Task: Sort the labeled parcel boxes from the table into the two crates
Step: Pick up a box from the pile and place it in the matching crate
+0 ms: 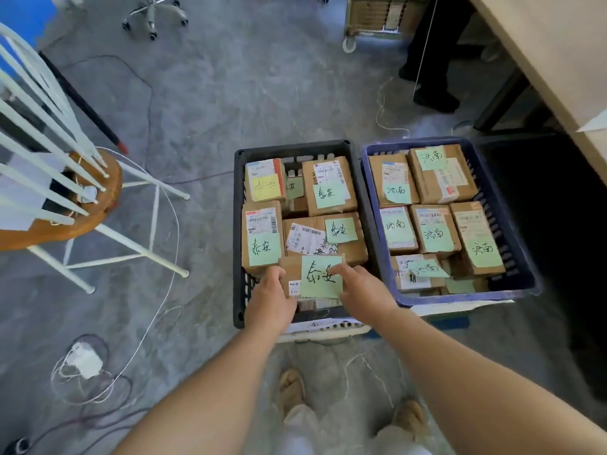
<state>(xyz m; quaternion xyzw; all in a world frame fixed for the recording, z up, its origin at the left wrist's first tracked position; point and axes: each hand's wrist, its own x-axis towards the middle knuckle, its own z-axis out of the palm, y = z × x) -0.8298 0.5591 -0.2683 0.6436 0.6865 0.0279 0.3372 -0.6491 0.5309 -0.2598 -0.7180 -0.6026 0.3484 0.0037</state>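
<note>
Holding the parcel box (320, 277) from both ends, we have it at the near end of the black crate (238, 224), its long axis running left to right. The left hand (271, 300) grips the left end and the right hand (364, 290) the right edge, fingers (341, 269) curled on it. The blue crate (417, 142) sits just right. Setting it down looks like the next move.

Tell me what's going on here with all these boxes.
A person holds a parcel box with a green handwritten note between the left hand and right hand, at the near end of the black crate. That crate and the blue crate beside it already hold many labeled boxes, each crate with its own label.
</note>
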